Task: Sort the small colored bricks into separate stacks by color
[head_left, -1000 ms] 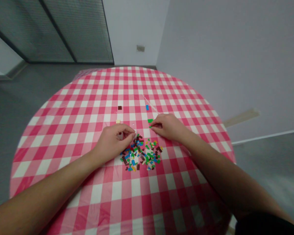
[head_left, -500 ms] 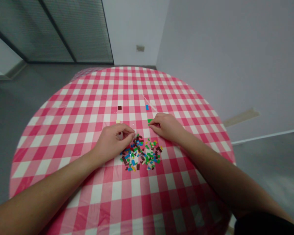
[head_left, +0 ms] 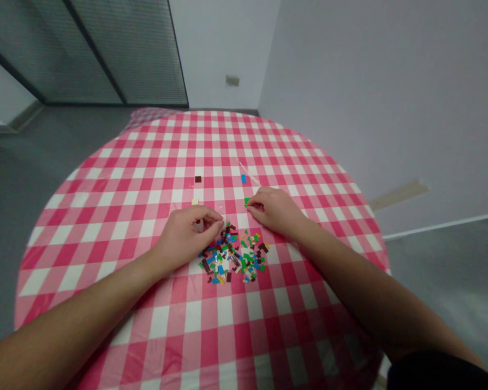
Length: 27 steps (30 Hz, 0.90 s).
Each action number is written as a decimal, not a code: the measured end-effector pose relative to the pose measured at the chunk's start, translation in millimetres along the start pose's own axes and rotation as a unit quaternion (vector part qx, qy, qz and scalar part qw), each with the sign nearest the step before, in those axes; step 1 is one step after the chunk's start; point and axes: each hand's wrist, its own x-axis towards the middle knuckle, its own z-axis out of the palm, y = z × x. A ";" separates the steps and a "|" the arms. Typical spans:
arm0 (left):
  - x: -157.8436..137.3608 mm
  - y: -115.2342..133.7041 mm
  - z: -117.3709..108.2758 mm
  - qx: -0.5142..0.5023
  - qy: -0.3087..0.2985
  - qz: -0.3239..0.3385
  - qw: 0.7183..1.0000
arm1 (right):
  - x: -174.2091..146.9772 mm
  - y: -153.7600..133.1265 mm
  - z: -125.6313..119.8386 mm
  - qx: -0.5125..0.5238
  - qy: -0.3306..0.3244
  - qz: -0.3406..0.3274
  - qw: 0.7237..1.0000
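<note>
A loose pile of small toy bricks (head_left: pixel 233 257) in green, blue, brown, white and yellow lies on the table in front of me. My left hand (head_left: pixel 189 230) rests at the pile's upper left edge, thumb and forefinger pinched together; whatever is between them is too small to make out. At the far right side of the pile, my right hand (head_left: pixel 272 210) has its fingertips closed at a green brick (head_left: pixel 247 201). A blue brick (head_left: pixel 244 179) lies beyond it. Past my left hand are a pale yellow brick (head_left: pixel 195 202) and a dark brown brick (head_left: pixel 198 179).
The round table wears a red and white checked tablecloth (head_left: pixel 223 311). A white wall (head_left: pixel 370 97) stands close on the right, and a glass partition (head_left: pixel 126 49) with blinds is at the back left.
Almost nothing differs. Both hands hold their places, and the view has shifted very slightly.
</note>
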 end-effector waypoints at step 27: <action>0.6 0.1 -1.0 -0.028 -0.007 0.009 1.000 | -1.5 10.7 0.5 0.045 0.038 0.025 0.998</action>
